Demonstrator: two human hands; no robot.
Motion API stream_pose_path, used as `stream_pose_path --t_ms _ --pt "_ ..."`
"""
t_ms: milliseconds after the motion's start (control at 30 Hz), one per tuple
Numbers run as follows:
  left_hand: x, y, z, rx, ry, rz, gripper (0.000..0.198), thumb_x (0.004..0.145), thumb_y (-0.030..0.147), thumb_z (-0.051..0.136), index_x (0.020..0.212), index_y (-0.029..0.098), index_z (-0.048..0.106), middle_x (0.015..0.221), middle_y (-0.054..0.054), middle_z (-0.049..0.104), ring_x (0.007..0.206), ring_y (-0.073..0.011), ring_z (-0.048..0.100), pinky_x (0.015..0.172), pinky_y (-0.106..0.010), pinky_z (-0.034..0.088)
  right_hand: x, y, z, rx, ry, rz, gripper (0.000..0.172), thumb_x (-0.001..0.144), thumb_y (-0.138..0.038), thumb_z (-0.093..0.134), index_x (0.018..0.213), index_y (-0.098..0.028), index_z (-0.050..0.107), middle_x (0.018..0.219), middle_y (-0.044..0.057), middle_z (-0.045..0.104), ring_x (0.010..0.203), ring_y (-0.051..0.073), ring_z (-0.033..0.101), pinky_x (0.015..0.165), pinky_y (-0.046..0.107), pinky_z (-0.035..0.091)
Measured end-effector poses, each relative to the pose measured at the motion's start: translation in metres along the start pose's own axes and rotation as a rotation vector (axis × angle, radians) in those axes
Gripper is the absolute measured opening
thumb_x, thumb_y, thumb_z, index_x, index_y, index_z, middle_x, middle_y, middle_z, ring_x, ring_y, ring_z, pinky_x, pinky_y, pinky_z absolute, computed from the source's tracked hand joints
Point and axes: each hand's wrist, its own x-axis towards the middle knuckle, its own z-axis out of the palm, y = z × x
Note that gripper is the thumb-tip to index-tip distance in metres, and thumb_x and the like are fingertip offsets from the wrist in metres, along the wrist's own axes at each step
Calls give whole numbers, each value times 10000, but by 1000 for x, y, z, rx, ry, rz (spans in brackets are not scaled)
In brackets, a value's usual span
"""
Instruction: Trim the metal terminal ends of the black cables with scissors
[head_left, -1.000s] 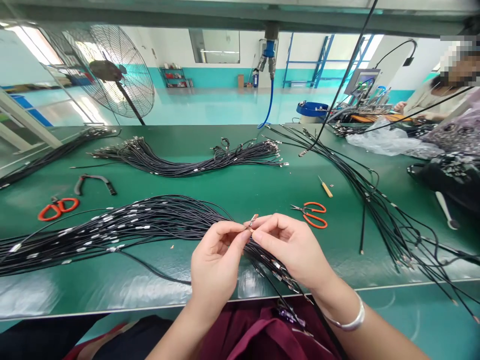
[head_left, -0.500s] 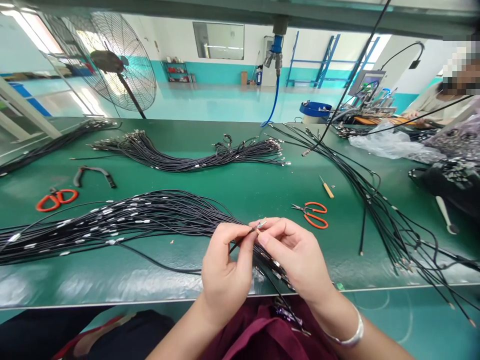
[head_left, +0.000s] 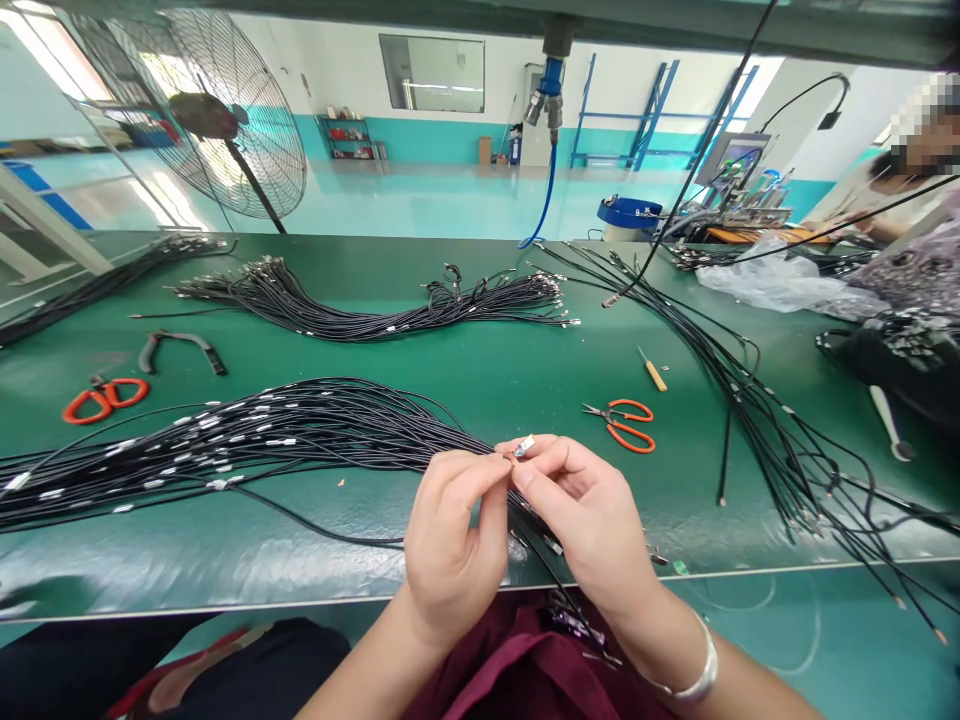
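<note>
My left hand [head_left: 450,540] and my right hand [head_left: 589,515] meet at the near edge of the green table [head_left: 480,370]. Both pinch the end of one thin black cable, and its small metal terminal [head_left: 523,446] sticks up between the fingertips. A big bundle of black cables with silver sleeves [head_left: 225,445] lies to the left and runs under my hands toward my lap. A silver bangle [head_left: 694,670] circles my right wrist.
Orange scissors [head_left: 626,425] lie just beyond my right hand, another orange pair [head_left: 101,397] and black pliers [head_left: 176,347] at the left. More cable bundles [head_left: 375,310] lie further back and at the right [head_left: 765,420]. A small awl [head_left: 652,372], a fan [head_left: 217,120], and a seated person [head_left: 892,180] at far right.
My hands stayed together on the cable end and slid slightly right. The metal terminal now stands clearer above my fingertips, and the stretch of cable showing between the hands has shortened.
</note>
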Motion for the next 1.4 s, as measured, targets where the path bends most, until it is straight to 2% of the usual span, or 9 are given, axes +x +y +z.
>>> stream_pose_path --t_ms 267,533,667,833,933,1033,1200,1400 --pt "5 1 1 48 -19 28 377 788 -38 582 1054 229 601 881 -19 649 806 -139 611 712 -281 512 1 0 0 -5 8 1 155 764 -259 710 653 -183 632 900 61 687 895 174 649 833 300 527" --pt "4 4 1 55 -23 -17 371 808 -1 584 1080 246 629 903 -24 667 802 -146 614 720 -283 510 3 1 -1 -30 14 18 156 752 -275 704 653 -188 620 875 52 662 855 169 633 797 290 520" --pt "6 7 0 21 -66 -206 284 852 73 563 1048 251 665 858 -22 635 771 -140 597 684 -263 502 3 5 -4 -101 15 5 152 754 -279 691 661 -188 612 855 42 635 808 160 612 741 277 514" --pt "16 10 -4 -187 -148 -517 131 839 144 580 840 208 694 806 -19 625 753 -141 612 660 -238 508 1 8 -8 -173 -13 -33 120 790 -254 664 703 -192 608 870 36 628 803 152 615 744 275 515" --pt "22 10 -6 -288 -177 -625 91 804 166 608 773 200 686 761 -9 625 708 -133 605 628 -222 504 -1 6 -10 -226 -34 -75 106 815 -242 645 724 -199 611 853 32 639 789 150 624 733 272 523" --pt "27 9 -8 -356 -217 -735 49 775 222 643 793 194 677 728 -4 643 634 -127 602 580 -225 510 0 3 -12 -272 -34 -104 103 830 -251 633 740 -204 623 839 33 656 778 155 637 726 277 533" --pt "33 11 -11 -278 -249 -807 106 731 284 687 709 183 664 631 4 650 519 -117 580 502 -219 497 2 2 -14 -297 -21 -117 77 833 -256 625 782 -200 636 862 44 685 798 167 645 745 291 534" --pt "35 12 -14 -293 -281 -839 108 751 272 659 703 176 660 520 25 608 448 -112 561 499 -226 471 0 -2 -11 -350 24 -97 93 797 -257 628 736 -188 615 728 17 656 662 140 604 635 261 502"
